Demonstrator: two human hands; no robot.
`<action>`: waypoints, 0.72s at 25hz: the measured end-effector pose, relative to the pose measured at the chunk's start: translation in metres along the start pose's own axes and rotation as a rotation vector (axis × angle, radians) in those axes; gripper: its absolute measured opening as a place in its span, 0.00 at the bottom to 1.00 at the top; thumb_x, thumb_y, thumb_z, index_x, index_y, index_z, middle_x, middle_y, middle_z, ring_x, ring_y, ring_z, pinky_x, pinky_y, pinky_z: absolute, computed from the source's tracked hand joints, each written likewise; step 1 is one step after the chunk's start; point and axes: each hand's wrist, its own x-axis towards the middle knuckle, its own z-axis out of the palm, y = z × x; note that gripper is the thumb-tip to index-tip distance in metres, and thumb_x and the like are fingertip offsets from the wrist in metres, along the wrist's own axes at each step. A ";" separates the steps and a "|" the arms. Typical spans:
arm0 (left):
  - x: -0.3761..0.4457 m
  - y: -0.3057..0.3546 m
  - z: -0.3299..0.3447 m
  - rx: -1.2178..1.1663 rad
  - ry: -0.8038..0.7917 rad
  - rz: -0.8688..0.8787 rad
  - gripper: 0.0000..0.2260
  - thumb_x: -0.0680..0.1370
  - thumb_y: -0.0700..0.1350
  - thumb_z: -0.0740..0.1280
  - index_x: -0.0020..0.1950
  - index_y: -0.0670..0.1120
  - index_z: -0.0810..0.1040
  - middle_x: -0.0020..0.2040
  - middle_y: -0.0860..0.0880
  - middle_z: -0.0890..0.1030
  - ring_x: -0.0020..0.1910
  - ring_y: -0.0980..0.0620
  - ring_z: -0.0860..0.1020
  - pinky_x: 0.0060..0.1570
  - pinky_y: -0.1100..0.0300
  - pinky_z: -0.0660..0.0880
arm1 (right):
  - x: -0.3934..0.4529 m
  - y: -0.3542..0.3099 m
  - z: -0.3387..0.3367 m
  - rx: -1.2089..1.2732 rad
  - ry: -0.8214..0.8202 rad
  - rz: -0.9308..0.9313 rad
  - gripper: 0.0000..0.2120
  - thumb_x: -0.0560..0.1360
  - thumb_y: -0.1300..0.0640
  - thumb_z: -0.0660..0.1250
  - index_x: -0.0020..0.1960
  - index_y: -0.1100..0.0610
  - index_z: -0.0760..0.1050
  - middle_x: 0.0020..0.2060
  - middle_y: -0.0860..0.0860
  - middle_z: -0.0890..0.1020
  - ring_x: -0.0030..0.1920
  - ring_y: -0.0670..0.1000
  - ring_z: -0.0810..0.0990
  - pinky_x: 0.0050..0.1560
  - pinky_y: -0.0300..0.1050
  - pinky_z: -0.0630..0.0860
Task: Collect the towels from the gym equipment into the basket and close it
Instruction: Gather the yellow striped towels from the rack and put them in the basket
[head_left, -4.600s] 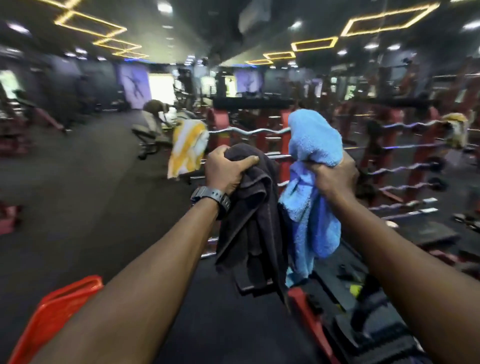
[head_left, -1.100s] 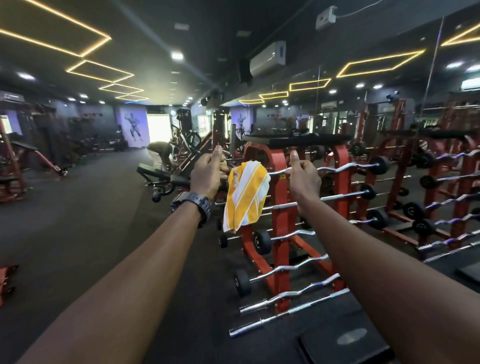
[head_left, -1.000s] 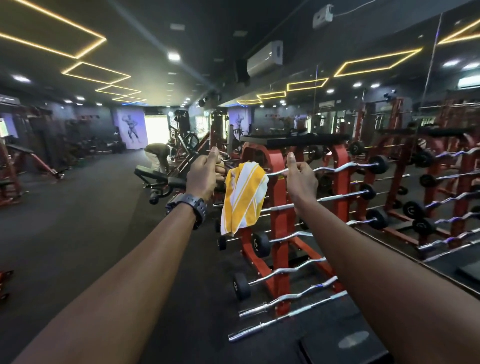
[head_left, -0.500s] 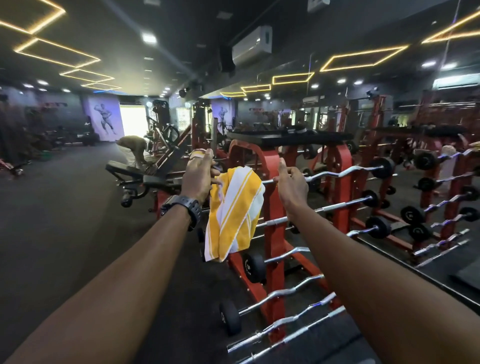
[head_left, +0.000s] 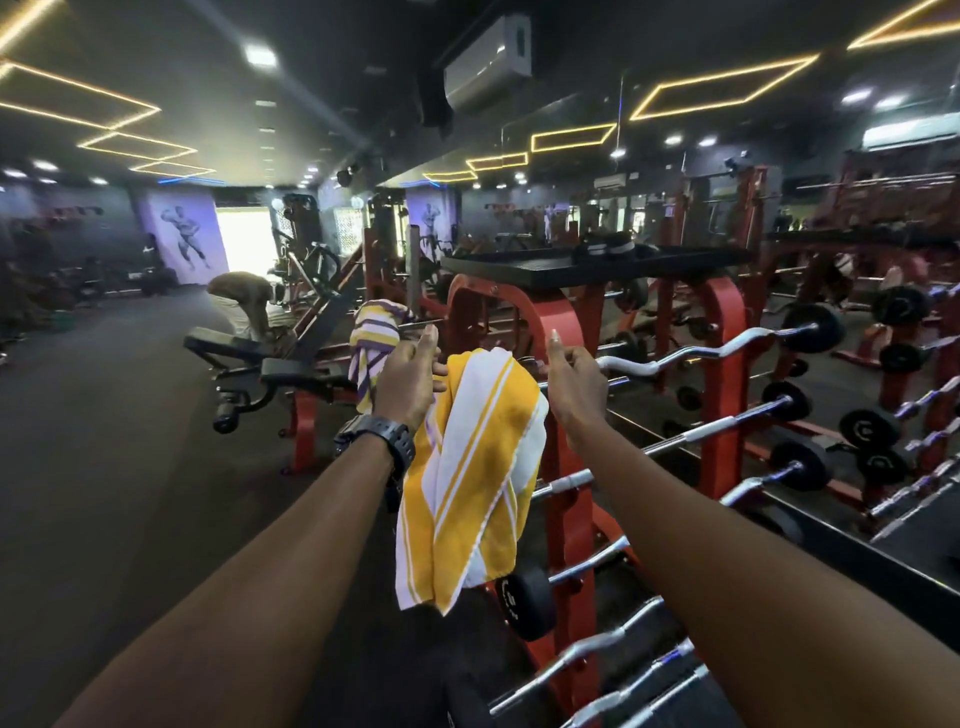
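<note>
A yellow and white striped towel (head_left: 470, 467) hangs over the end of a chrome curl bar (head_left: 691, 353) on the red barbell rack (head_left: 558, 332). My left hand (head_left: 408, 376), with a black watch on the wrist, pinches the towel's top left edge. My right hand (head_left: 574, 387) has its fingers curled at the towel's top right corner by the bar, thumb up. A second towel (head_left: 371, 338), striped purple, yellow and white, hangs just behind my left hand. The basket is out of view.
The red rack holds several chrome curl bars with black plates (head_left: 522, 605) down to the floor. A black bench (head_left: 260, 364) stands to the left, with a person bent over (head_left: 244, 301) behind it. Dark open floor (head_left: 104, 467) lies to the left; mirrors and more racks are on the right.
I have come closer to the rack, so the yellow towel looks larger and lower. The purple striped towel has come into view. The dark and blue towels held earlier are gone from my hands.
</note>
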 end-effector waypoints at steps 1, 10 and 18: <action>0.016 -0.008 0.006 -0.008 0.004 -0.018 0.22 0.81 0.62 0.58 0.48 0.44 0.77 0.41 0.46 0.81 0.39 0.46 0.78 0.38 0.55 0.73 | 0.013 0.007 0.011 -0.011 -0.004 0.010 0.25 0.81 0.36 0.57 0.53 0.56 0.80 0.47 0.52 0.82 0.52 0.55 0.78 0.50 0.47 0.68; 0.095 -0.083 0.065 0.463 -0.199 -0.152 0.50 0.68 0.63 0.77 0.82 0.53 0.54 0.82 0.41 0.55 0.80 0.37 0.55 0.76 0.39 0.58 | 0.081 0.053 0.071 -0.092 0.020 0.045 0.24 0.81 0.36 0.57 0.52 0.56 0.79 0.48 0.53 0.85 0.53 0.55 0.80 0.52 0.48 0.71; 0.111 -0.132 0.076 0.541 -0.221 0.045 0.27 0.74 0.47 0.68 0.72 0.45 0.65 0.60 0.37 0.80 0.58 0.33 0.78 0.48 0.49 0.72 | 0.094 0.067 0.107 -0.230 0.072 -0.090 0.20 0.80 0.36 0.59 0.47 0.52 0.76 0.43 0.48 0.81 0.53 0.57 0.80 0.51 0.49 0.72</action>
